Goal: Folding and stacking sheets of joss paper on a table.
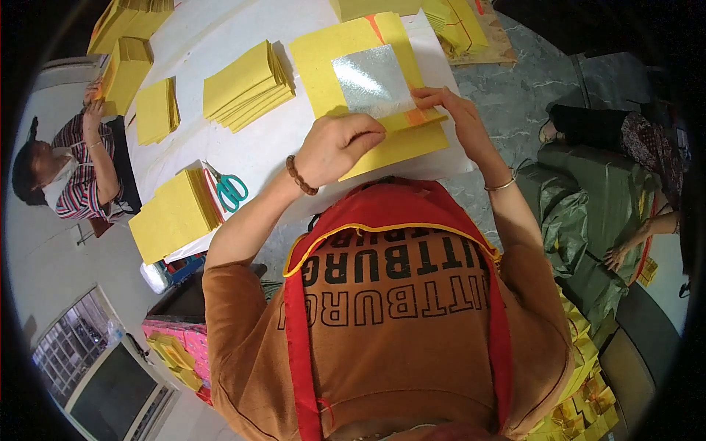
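In front of me lies a yellow paper sheet (415, 147) with a folded strip and an orange mark along its far edge. My left hand (340, 149) is closed at the left end of this strip, fingers curled and thumb against them. At the strip's right end, my right hand (460, 121) holds the edge between its fingers, near the orange mark. Just beyond, a silver foil square (371, 73) rests on more yellow sheets (316, 55). The near edge of the foil runs up to the folded strip.
Stacks of yellow paper (248, 84) stand on the white-covered table (198, 55). Green-handled scissors (229, 189) lie beside a near-left stack (173, 217). A person (81, 162) handles a yellow bundle at left. Another person's hand (625, 250) touches green wrapped bales (588, 176) at right.
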The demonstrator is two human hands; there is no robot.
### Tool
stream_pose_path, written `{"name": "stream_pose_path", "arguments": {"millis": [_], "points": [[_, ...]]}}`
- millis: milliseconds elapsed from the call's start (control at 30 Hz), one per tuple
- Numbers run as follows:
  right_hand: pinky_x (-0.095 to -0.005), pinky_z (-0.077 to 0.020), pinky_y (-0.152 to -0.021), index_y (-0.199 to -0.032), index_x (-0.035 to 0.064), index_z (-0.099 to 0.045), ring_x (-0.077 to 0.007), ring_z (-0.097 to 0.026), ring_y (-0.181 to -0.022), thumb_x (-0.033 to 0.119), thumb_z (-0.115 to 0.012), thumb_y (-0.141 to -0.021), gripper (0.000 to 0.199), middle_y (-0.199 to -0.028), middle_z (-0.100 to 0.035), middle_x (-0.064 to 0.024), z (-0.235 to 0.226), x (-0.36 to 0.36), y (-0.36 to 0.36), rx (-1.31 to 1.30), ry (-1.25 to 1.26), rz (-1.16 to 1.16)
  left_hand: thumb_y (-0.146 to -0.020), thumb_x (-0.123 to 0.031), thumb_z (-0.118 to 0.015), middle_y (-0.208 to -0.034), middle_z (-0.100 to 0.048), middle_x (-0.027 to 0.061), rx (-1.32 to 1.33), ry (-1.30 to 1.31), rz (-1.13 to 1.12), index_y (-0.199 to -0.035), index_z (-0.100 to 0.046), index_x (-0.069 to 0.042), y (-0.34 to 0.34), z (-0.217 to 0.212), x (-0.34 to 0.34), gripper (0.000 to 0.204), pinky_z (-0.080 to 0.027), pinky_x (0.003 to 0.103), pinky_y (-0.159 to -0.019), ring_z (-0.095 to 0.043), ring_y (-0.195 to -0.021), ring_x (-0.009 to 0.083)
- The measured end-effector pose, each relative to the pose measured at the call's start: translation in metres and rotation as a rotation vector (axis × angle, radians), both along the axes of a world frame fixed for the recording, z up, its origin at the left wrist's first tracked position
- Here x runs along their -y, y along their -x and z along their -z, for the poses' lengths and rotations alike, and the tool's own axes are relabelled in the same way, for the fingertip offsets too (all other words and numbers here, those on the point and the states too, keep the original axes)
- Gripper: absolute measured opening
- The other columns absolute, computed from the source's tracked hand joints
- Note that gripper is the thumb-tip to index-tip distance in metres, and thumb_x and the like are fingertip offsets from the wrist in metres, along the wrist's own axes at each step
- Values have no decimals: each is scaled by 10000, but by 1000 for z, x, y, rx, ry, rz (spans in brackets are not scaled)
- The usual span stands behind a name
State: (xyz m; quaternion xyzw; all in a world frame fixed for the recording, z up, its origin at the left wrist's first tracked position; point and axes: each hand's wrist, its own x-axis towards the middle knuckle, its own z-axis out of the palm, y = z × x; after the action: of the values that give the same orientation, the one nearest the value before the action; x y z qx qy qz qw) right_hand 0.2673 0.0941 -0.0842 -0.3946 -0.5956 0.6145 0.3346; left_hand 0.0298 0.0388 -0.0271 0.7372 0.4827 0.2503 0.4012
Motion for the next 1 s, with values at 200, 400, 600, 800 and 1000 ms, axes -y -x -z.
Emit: {"name": "stream_pose_path", "arguments": {"millis": [200, 400, 600, 800, 1000], "points": [[-298, -332, -985, -928, -35, -632, -191, -523, -1084, 267, -323, -976, 434, -1138, -600, -102, 1, -2, 1, 28, -50, -19, -835, -159, -595, -703, -639, 66, 153, 288, -100, -876, -660, -2, 7, 9, -8, 175, -442, 249, -565, -568, -621, 104], [-294, -331, -987, -1043, -19, -599, -171, -515, -1096, 266, -322, -965, 405, -1131, -600, -88, -3, -2, 0, 78, -44, -32, -825, -165, -598, -675, -602, 17, 195, 387, -142, -880, -656, 10, 9, 13, -12, 192, -418, 229, -555, -505, -607, 59], [-305, -351, -985, -1184, 25, -543, -167, -501, -1128, 111, -519, -865, 332, -1221, -551, -66, 9, 2, -7, 55, -144, -119, -839, -185, -596, -719, -605, 21, 257, 461, -142, -922, -648, 10, 11, 11, -14, 218, -423, 223, -591, -510, -649, 59], [-280, -374, -955, -1058, 45, -606, -147, -495, -1120, 61, -637, -814, 247, -1171, -563, -39, 14, -3, -2, 11, -113, -91, -812, -241, -649, -1147, -583, 124, 334, 204, 346, -1296, -458, -64, 47, -7, -14, 549, -415, 298, -923, -535, -1093, 207], [-314, -344, -988, -1004, 100, -641, -188, -489, -1152, 53, -642, -794, 215, -1181, -572, -39, 15, -8, -5, -18, -159, -95, -759, -104, -613, -1159, -577, 147, -339, -491, 88, -1186, -566, -113, 44, 21, 4, 430, -418, 363, -938, -495, -1138, 296]]}}
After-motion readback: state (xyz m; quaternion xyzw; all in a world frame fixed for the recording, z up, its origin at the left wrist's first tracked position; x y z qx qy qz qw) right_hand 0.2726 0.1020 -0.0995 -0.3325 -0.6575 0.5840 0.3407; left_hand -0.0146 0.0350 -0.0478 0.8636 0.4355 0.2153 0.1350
